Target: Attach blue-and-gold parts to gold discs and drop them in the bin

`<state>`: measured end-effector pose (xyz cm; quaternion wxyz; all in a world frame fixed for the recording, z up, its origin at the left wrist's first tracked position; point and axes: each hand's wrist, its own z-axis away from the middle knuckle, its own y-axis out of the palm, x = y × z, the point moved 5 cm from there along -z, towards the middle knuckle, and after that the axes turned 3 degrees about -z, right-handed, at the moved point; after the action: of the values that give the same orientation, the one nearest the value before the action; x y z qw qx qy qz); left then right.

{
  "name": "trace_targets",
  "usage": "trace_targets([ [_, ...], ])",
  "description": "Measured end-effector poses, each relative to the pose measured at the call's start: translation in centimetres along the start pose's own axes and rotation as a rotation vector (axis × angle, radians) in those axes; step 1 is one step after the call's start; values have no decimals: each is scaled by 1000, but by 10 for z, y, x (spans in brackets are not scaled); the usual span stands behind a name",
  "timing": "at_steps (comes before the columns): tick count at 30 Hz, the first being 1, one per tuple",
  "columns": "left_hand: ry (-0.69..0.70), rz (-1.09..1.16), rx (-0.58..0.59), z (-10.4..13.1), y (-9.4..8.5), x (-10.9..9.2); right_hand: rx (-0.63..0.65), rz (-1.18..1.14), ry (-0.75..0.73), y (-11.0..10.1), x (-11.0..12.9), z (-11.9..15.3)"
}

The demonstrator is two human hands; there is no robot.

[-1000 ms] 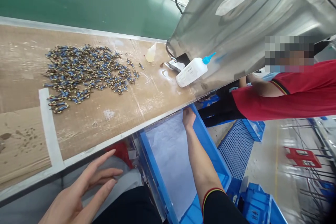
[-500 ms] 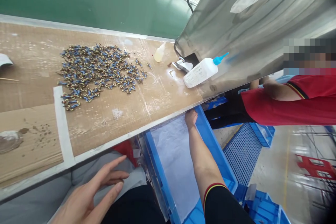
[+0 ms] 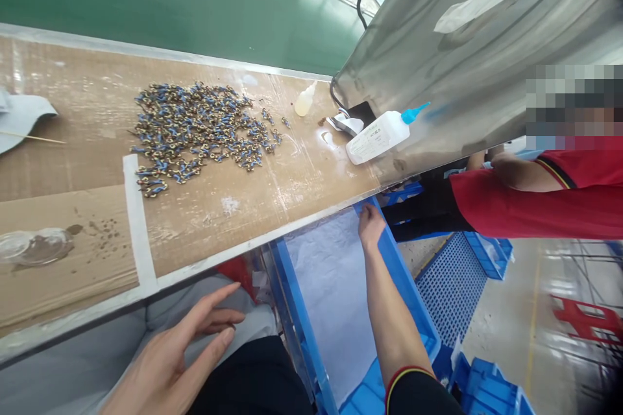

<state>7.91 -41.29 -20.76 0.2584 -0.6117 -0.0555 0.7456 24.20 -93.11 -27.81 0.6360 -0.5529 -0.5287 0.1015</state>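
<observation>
My left hand [image 3: 195, 343] hovers over my lap below the table edge, its fingers apart and holding nothing. My right hand [image 3: 371, 224] is at the far rim of a blue crate [image 3: 296, 301] lined with a pale sheet [image 3: 331, 298]; its fingers are curled at the rim, and what they grip is partly hidden. A pile of small blue and brass-coloured pieces [image 3: 195, 126] lies on the cardboard-covered table [image 3: 204, 233]. To its right are a small dropper bottle [image 3: 304, 100] and a white bottle with a blue nozzle [image 3: 379, 137], lying tilted.
A person in a red shirt [image 3: 511, 204] stands at the right. Behind the table runs a green surface [image 3: 170, 6]. A metal sheet [image 3: 452, 71] rises at the table's right end. Round clear lids [image 3: 46, 246] and a thin stick [image 3: 34, 137] lie at the left.
The view has shifted, so the table items appear farther right and more shows at the left. My right hand stays at the crate's far rim; my left hand keeps its open pose.
</observation>
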Motion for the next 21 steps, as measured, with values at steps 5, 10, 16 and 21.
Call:
trace_targets([
  [5,-55,16,82,8,-3,0,-139,-329,-73,-53,74,78],
  [10,4,-46,84,23,-20,-21,246,-542,-513,-46,237,134],
  [16,-38,0,-62,48,-46,0,496,-429,-798,13,345,123],
  [21,-149,148,-222,70,-59,15,561,-307,-903,33,362,128],
])
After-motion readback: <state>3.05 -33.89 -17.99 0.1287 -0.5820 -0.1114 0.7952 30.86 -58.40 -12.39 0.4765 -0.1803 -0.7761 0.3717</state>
